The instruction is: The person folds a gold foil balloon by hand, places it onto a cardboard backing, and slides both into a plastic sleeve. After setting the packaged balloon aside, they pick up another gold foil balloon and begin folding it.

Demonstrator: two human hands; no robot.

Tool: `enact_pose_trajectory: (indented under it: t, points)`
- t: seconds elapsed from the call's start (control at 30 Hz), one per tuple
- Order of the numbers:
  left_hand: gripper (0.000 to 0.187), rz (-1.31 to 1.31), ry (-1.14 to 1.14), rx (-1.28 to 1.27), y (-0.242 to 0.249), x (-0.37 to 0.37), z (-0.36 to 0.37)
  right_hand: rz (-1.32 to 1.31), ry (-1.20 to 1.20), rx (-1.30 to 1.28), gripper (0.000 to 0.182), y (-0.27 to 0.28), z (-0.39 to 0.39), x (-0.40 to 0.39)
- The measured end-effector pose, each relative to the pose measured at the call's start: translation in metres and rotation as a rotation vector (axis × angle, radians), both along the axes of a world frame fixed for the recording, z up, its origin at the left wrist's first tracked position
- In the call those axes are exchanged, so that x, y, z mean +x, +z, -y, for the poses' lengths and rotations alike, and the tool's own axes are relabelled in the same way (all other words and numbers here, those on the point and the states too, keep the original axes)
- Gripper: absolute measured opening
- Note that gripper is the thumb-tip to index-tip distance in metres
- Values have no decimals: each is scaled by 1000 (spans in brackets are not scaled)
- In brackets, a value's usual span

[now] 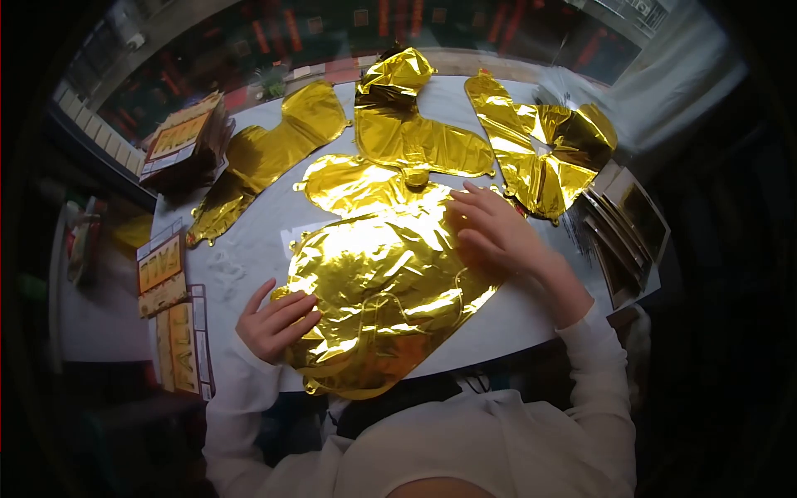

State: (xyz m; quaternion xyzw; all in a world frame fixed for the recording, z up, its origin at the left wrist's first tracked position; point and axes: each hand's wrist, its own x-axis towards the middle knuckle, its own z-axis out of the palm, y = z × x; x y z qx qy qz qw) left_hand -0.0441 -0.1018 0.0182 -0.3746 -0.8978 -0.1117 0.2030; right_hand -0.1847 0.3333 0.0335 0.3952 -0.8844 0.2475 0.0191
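A large flat gold foil balloon (382, 274) lies on the table right in front of me, creased and shiny. My left hand (276, 322) rests at its left edge with fingers stretched out, the fingertips on the foil. Over its upper right edge lies my right hand (498, 232), fingers extended and a little apart. Just beyond, another gold foil piece (349, 187) is partly covered by the large balloon. Further gold foil balloons lie behind: a bent one (257, 158) at the left, an L-shaped one (415, 137) in the middle and a ring-shaped one (515, 158) at the right.
Printed packets stand in a stack (187, 141) at the back left of the white table (241, 266). More packets (178, 332) lie along the left edge. Dark flat packs (618, 241) lean at the right edge. Translucent plastic sheeting (672, 91) hangs at the back right.
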Motion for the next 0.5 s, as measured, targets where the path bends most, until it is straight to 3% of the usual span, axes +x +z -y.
enact_pose_trajectory:
  t: [0.5]
  points:
    - [16, -252, -89, 27, -2, -9, -6, -104, -37, -73, 45, -39, 6, -20]
